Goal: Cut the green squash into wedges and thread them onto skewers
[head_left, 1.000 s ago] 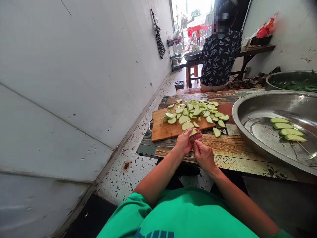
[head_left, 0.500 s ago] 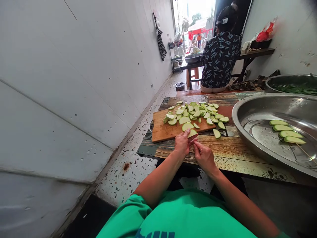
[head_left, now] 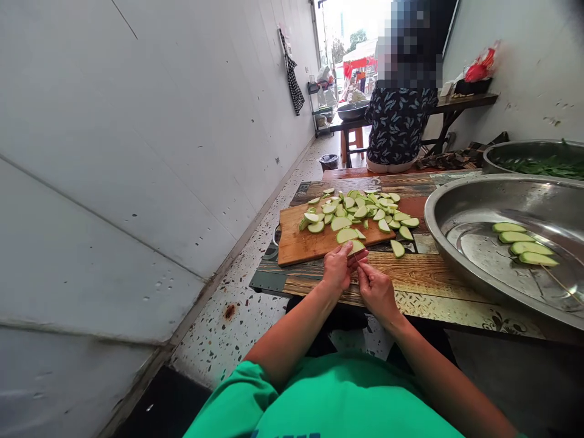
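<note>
In the head view, my left hand (head_left: 338, 267) grips a half-moon squash slice (head_left: 355, 246), pale-fleshed with a thin green rind, above the table's near edge, just in front of the cutting board (head_left: 296, 237). My fingers cover part of it. My right hand (head_left: 378, 292) pinches a thin skewer (head_left: 357, 260) at the slice's lower edge; how deep it sits, I can't tell. Loose slices (head_left: 360, 212) crowd the board and spill onto the table (head_left: 410, 267). Rightward, a steel basin (head_left: 431, 213) holds four skewered slices (head_left: 531, 248).
</note>
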